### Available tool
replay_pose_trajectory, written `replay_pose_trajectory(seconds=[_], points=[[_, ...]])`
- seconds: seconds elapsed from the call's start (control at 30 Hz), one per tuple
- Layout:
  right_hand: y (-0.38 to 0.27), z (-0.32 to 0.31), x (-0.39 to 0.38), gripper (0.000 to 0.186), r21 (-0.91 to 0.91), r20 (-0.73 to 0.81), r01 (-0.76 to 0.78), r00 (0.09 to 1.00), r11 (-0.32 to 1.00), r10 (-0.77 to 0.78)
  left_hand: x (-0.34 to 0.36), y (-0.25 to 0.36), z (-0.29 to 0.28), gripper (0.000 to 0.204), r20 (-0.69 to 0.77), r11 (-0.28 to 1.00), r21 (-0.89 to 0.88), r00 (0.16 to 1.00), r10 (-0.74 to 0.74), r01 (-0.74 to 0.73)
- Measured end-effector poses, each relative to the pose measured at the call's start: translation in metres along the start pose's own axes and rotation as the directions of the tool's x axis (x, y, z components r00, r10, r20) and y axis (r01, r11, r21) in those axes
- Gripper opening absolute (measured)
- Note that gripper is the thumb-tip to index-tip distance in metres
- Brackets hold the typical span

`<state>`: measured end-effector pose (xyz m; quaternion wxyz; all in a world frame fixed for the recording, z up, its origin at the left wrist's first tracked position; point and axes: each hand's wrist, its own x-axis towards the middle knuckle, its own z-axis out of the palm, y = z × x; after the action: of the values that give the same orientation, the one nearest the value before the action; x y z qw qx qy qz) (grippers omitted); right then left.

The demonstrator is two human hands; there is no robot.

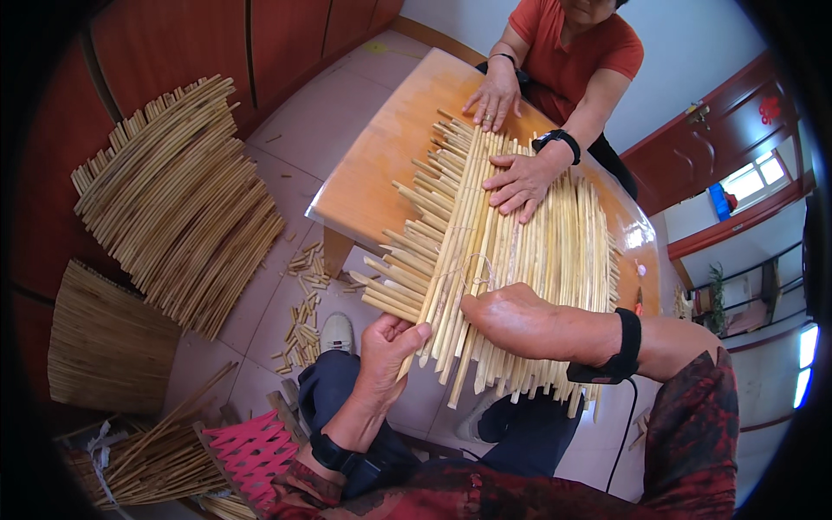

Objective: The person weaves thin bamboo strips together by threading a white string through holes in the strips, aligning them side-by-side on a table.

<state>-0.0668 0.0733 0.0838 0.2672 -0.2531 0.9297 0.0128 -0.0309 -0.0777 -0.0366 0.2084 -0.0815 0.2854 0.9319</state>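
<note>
A mat of peeled plant stalks (555,251), laid side by side, covers much of the table and juts over its near edge. My left hand (388,351) is closed on the near end of a long pale stalk (439,290) at the mat's left side, thumb on top. My right hand (511,322) is curled into a fist low over the mat; its fingertips are hidden, and what they hold cannot be made out. Just beyond it, a thin loop of string (477,270) lies across the stalks. A co-worker's two hands (520,184) press flat on the far part of the mat.
The glass-topped wooden table (368,147) has a person in red on its far side. Finished stalk mats (178,208) lean against cabinets at left. Short offcuts (303,325) litter the floor. A stalk bundle (160,464) and pink-strapped chair (251,455) are lower left.
</note>
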Motion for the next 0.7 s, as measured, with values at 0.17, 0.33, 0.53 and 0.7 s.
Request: replay_pose_trajectory(seconds=[0.17, 0.33, 0.53, 0.7], points=[[-0.005, 0.001, -0.005, 0.016, -0.096, -0.036, 0.006, 0.999, 0.995, -0.010, 0.002, -0.004, -0.004, 0.034, 0.020, 1.000, -0.003, 1.000, 0.007, -0.007], [-0.003, 0.005, -0.007, 0.014, -0.093, -0.072, 0.018, 0.997, 0.996, -0.025, 0.001, -0.002, -0.004, 0.035, 0.044, 0.999, 0.040, 0.999, 0.025, -0.027], [-0.001, 0.007, -0.008, 0.012, -0.083, -0.025, 0.044, 0.999, 0.996, -0.046, 0.002, -0.004, -0.005, 0.035, 0.029, 0.996, 0.081, 0.999, 0.030, -0.032], [-0.002, 0.013, -0.008, 0.012, -0.077, -0.108, 0.064, 0.992, 0.995, -0.072, 0.000, -0.007, -0.003, 0.036, 0.003, 0.999, 0.047, 1.000, 0.026, -0.026]])
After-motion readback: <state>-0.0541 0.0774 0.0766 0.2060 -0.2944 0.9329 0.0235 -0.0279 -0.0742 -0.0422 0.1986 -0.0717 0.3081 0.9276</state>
